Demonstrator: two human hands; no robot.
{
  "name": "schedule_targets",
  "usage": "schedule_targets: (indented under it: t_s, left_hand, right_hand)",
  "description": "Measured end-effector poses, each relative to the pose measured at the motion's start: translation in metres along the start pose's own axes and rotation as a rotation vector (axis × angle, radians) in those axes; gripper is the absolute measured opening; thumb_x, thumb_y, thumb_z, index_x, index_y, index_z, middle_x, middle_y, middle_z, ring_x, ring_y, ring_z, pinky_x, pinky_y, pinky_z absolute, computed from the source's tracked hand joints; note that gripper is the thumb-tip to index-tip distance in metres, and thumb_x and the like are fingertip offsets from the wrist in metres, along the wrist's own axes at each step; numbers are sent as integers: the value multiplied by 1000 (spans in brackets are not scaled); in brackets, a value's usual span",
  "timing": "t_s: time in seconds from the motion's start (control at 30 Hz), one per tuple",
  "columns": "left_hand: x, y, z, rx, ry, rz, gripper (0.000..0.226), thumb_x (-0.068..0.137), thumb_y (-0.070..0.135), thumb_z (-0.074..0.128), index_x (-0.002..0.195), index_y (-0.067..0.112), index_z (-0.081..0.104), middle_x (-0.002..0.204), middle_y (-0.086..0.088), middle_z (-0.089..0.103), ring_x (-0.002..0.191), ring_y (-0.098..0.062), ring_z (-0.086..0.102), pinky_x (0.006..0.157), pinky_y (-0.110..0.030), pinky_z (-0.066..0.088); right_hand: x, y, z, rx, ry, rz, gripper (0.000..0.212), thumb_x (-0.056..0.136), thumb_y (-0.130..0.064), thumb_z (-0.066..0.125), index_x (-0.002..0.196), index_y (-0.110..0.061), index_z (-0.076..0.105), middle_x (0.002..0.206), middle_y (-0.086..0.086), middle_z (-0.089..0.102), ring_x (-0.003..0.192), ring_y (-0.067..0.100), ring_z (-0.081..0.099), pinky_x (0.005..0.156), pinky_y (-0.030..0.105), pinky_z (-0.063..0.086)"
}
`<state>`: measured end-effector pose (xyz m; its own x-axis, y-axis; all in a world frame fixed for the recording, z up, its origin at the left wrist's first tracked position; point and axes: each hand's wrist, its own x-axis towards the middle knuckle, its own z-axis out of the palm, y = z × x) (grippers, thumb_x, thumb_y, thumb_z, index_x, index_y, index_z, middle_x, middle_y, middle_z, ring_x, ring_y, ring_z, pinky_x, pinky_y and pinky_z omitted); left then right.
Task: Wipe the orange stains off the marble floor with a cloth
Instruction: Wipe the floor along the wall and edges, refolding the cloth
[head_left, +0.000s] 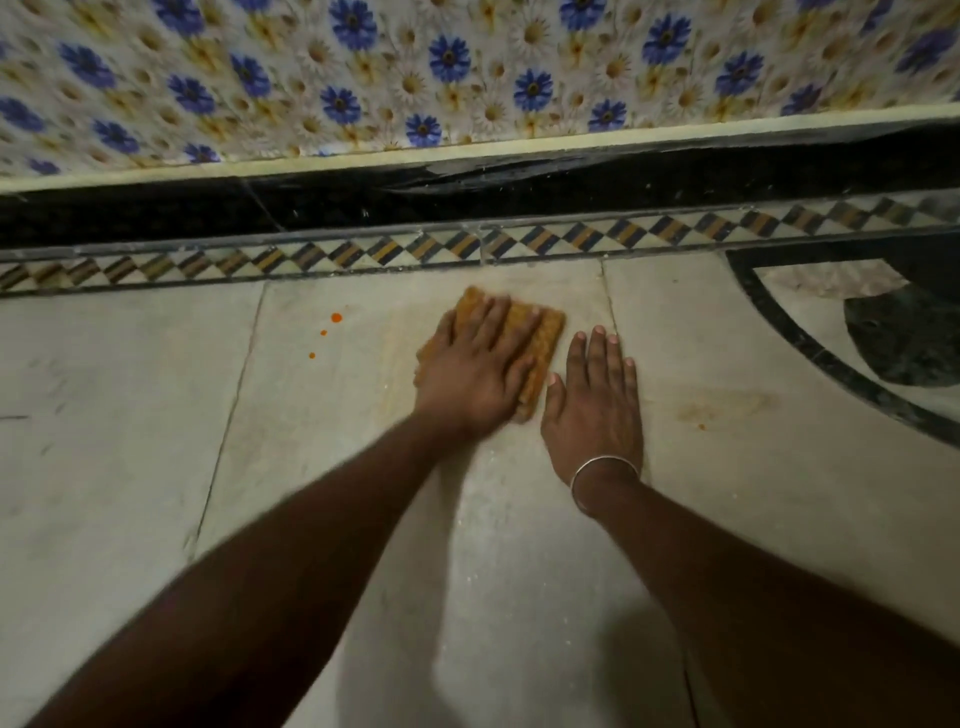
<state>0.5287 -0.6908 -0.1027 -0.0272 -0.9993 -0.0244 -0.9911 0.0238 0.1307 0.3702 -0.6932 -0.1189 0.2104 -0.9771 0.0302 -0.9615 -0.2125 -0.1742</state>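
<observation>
Where the cloth lay: the orange cloth (540, 338) was flat on the marble floor (130, 415), folded to a rough rectangle. It sat just short of the patterned border and was pinned under a palm.
Left hand: and there it was, the left hand (480, 364) spread right on top of the cloth. The fingers were straight and fanned, pressing down with nothing curled round the fabric, and the outline was blurred.
Stains: three small orange drops (336, 317) sat in a slanting line on bare marble to the left of the cloth, near it but apart.
Smear: a faint orange-brown smear (722, 408) showed on the next slab to the right, beyond the other hand, with a tiny orange speck at its lower edge.
Right hand: the right hand (592, 400) was planted flat on the floor just beside the cloth's right edge. Its fingers were straight, the thumb angled toward the cloth, and it held nothing; whether the thumb touched the fabric I could not tell.
Wrist: a thin silver bangle (605, 465) circled the right wrist.
Border: a diamond-patterned strip (415, 249) ran along the floor's far edge.
Skirting: a glossy black skirting (311, 202) stood behind the strip.
Wall: a floral covering (467, 67) of blue and cream daisies rose above the skirting.
Inlay: a dark curved inlay (779, 322) swept through the marble at far right.
</observation>
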Motion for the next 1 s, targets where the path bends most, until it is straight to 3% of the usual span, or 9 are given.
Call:
schedule_targets:
  t_s: [0.13, 0.27, 0.37, 0.47, 0.63, 0.77, 0.83, 0.9, 1.0]
  left_hand:
    - [-1, -42, 1, -45, 71, -243, 63, 107, 60, 8, 166, 37, 1, 175, -6, 4, 162, -23, -1, 129, -56, 2]
    - [-58, 4, 12, -39, 90, -472, 64, 108, 57, 7, 166, 33, -6, 175, -8, -6, 161, -26, -9, 129, -55, -5]
    - [-59, 44, 14, -36, 44, -301, 66, 106, 60, 5, 165, 34, -7, 173, -7, -10, 161, -26, -11, 128, -54, -8]
    - [-15, 21, 7, -40, 41, -128, 65, 107, 61, 7, 166, 36, -1, 175, -6, -2, 162, -23, -5, 129, -53, -2]
    - [-21, -10, -4, -121, -16, -308, 68, 106, 63, 11, 165, 36, -9, 175, -5, -11, 160, -22, -15, 128, -53, -9]
    - [-69, -4, -19, -159, -154, -238, 94, 91, 79, 23, 166, 32, -10, 173, -2, -18, 159, -25, -20, 128, -51, -11]
    - [-78, -10, -25, -87, -162, -218, 90, 97, 60, 45, 167, 27, -1, 175, -5, -6, 161, -30, -7, 130, -50, 2]
    - [-74, -14, -28, -15, -98, -216, 72, 102, 31, 52, 165, 18, 20, 172, -11, 21, 158, -34, 19, 127, -46, 24]
    - [-60, -16, -37, 29, 42, -192, 36, 93, 16, 60, 129, 14, 59, 131, -11, 65, 120, -35, 61, 89, -42, 50]
  right_hand:
    - [-2, 0, 1, 15, 11, 1, 69, 100, -42, 11, 159, -6, 19, 167, 15, 15, 156, 28, 9, 126, 46, 12]
    - [-2, -2, -1, 6, 1, 13, 69, 101, -42, 11, 159, -6, 16, 167, 16, 13, 156, 29, 6, 126, 47, 11]
    - [-2, -3, -2, 11, -18, 12, 69, 100, -42, 8, 160, -6, 12, 168, 15, 9, 156, 28, 2, 127, 46, 8]
    - [-1, -1, 0, 6, 0, 7, 69, 100, -41, 7, 160, -7, 15, 168, 15, 12, 156, 27, 5, 127, 45, 8]
    - [-3, -3, -4, 33, 15, 14, 69, 100, -40, 12, 158, -6, 22, 166, 15, 19, 155, 28, 12, 126, 46, 12]
    - [-5, -3, -8, 58, 33, 19, 71, 98, -40, 11, 156, -4, 30, 164, 17, 26, 154, 30, 19, 125, 48, 16]
    - [-5, -4, -8, 75, 33, 25, 71, 98, -40, 13, 154, -3, 34, 162, 18, 30, 152, 32, 23, 124, 49, 19]
    - [-5, -4, -8, 72, 26, 30, 71, 97, -39, 13, 153, -2, 37, 160, 19, 33, 151, 33, 26, 123, 50, 22]
    - [-7, -4, -9, 60, 13, 23, 72, 97, -40, 11, 152, -2, 37, 160, 20, 33, 151, 34, 27, 123, 50, 22]
